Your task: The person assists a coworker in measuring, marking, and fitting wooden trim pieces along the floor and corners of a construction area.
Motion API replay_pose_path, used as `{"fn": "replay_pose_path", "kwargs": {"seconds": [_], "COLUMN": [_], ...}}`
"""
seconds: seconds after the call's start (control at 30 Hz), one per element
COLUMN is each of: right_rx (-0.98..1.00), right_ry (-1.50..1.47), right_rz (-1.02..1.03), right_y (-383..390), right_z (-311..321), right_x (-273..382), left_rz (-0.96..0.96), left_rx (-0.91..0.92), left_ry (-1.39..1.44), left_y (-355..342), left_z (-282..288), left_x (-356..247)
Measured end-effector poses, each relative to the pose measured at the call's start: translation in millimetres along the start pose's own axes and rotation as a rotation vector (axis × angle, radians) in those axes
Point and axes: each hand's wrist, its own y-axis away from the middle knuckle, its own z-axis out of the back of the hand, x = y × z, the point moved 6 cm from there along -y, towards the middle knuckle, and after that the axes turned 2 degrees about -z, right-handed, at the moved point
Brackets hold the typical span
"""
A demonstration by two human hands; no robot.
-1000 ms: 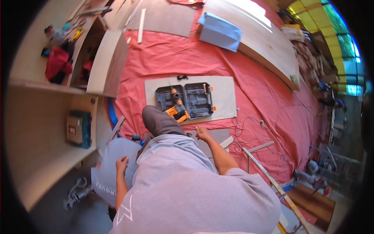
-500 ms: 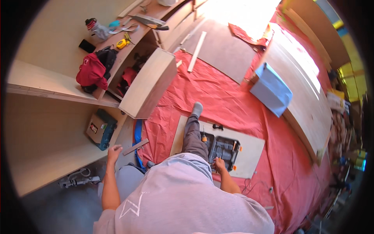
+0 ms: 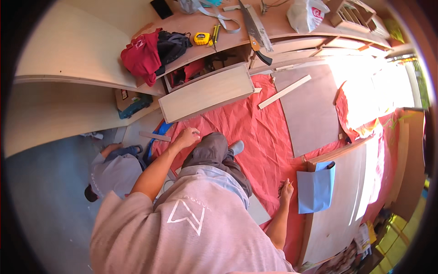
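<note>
My left hand (image 3: pixel 187 136) hangs in the air above the red sheet, near the drawer's lower edge. Its fingers bend loosely and nothing shows in them. Out to the right, my right hand (image 3: pixel 287 190) is closed on a small dark thing that I cannot make out, above the red floor sheet (image 3: pixel 258 157). The blue cloth bag (image 3: pixel 315 192) lies just right of that hand, over the edge of a large wooden panel (image 3: pixel 340 201). In front of me, a wooden drawer (image 3: pixel 207 93) stands pulled out of the cabinet.
On the counter are a red-and-black bag (image 3: pixel 143 55), a yellow tape measure (image 3: pixel 201 38), a handsaw (image 3: pixel 255 39) and a white plastic bag (image 3: pixel 307 14). A co-worker (image 3: pixel 116 171) is low at the left. A wood strip (image 3: pixel 285 91) lies beside a brown board (image 3: pixel 308 109).
My view and body have turned left, toward the drawer. My right hand has come away from the black tool case, which is out of sight now. My left hand has moved forward over the sheet.
</note>
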Motion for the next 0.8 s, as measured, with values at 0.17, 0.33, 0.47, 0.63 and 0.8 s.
{"fn": "replay_pose_path", "kwargs": {"seconds": [0.17,0.33,0.47,0.63,0.8], "right_rx": [0.134,0.024,0.103,0.137,0.158], "right_ry": [0.034,0.041,0.480,0.510,0.348], "right_rz": [-0.059,-0.232,0.064,-0.148,0.028], "right_y": [-10.8,-5.6,-4.6,-76.4,-189.1], "right_z": [-25.2,-37.9,-50.6,-35.0,-66.2], "right_x": [12.6,-4.3,66.7,105.0,234.5], "left_rz": [0.125,0.281,0.247,0.276,0.398], "left_rx": [-0.091,0.162,-0.054,-0.120,-0.196], "left_ry": [0.165,0.086,0.264,0.468,0.556], "left_y": [-27.6,-83.9,-123.8,-157.5,-149.0], "left_z": [19.4,4.2,49.4,65.3,49.9], "left_x": [48.4,80.3,20.5,6.3,6.4]}}
